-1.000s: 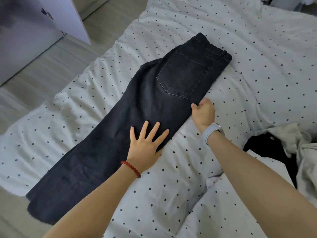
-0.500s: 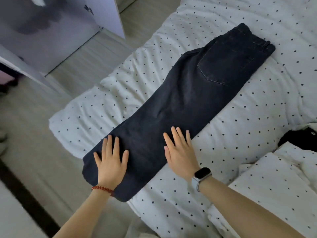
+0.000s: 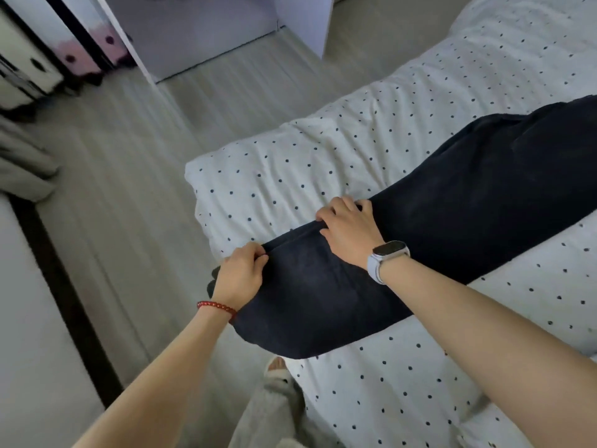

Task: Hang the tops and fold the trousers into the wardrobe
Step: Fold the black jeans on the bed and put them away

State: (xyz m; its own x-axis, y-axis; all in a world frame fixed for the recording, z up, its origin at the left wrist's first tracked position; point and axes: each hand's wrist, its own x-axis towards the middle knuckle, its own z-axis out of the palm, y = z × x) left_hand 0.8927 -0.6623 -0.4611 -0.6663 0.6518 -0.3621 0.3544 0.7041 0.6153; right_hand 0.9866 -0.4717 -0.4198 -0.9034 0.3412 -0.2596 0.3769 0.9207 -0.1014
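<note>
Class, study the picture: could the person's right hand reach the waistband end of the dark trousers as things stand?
Probably not yet: the right hand grips the trousers at the hem, and the waistband end runs out of view.

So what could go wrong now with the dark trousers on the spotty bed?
Both the left hand and the right hand pinch the hem end of the trousers, right at the corner of the bed. That end might slip off onto the floor. Also, the two layers could shift apart when lifted, which would leave the fold crooked.
</note>
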